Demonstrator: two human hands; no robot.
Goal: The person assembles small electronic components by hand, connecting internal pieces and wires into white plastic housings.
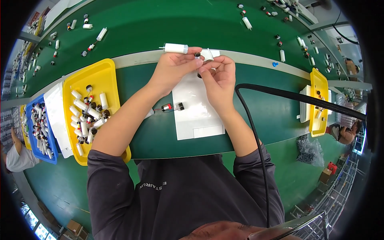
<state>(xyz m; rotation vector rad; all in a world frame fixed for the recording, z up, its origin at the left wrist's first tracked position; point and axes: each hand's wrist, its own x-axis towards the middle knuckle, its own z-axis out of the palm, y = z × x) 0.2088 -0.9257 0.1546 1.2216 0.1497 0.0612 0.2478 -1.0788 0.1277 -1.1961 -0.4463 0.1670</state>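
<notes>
A dark green worktop [256, 116] spans the space before the person, bordered at its far side by a pale strip [136, 59]; past that runs a wider green surface [192, 22] scattered with white cylindrical parts. To the left stands a yellow tray [110, 74] with more such parts piled inside, and further left a blue tray [50, 150], also filled. On the worktop lies a white sheet [192, 116], with a small red-and-black wired piece [166, 107] at its left edge. A black flexible arm [296, 94] arches in from the right, towards another yellow tray [319, 128]. Other people are partly visible at both sides of the room.

Both forearms reach forward, bringing the hands together over the sheet's far end. The left hand [174, 67] grasps a white cylinder [175, 48] lying sideways across its fingers, while its thumb and fingers meet around a small black-topped part [197, 56]. The right hand [219, 78] is just beside it, fingers curled and thumb bent inward; whether it grips anything cannot be told.
</notes>
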